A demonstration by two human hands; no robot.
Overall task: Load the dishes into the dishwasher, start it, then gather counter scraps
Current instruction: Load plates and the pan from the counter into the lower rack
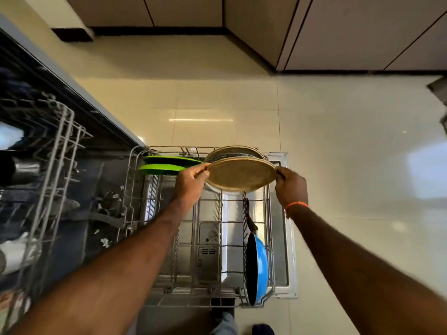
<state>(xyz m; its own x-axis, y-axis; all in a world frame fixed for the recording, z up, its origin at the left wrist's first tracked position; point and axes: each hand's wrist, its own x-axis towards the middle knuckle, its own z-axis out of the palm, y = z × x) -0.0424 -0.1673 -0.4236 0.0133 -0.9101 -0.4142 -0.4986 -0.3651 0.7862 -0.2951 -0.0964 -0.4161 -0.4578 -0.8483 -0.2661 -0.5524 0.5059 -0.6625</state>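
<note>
At the bottom edge of the view, a shoe (pixel 263 329) and a trouser leg (pixel 226 323) stand on the glossy cream floor (pixel 350 146). Just beyond them, the lower rack (pixel 219 259) of the dishwasher is pulled out over the open door (pixel 281 238). A blue frying pan (pixel 257 268) stands on edge in the near right corner of the rack, its dark handle (pixel 250 218) pointing away from the person. Both forearms reach forward over the rack. The left hand (pixel 191 182) pinches the left rim of a round tan plate (pixel 240 174), thumb on top and fingers curled beneath. The right hand (pixel 291 186), with an orange band (pixel 296 206) at the wrist, grips the right rim of the same plate. The plate is held tilted above the far end of the rack, clear of the wires. Directly behind it, more tan plates (pixel 233 152) stand on edge at the far end of the rack. To their left, two green plates (pixel 167 164) also stand on edge. On the left, blurred, the upper rack (pixel 52 165) projects from the dark tub. Cabinet fronts (pixel 362 32) run along the far side of the floor.
</note>
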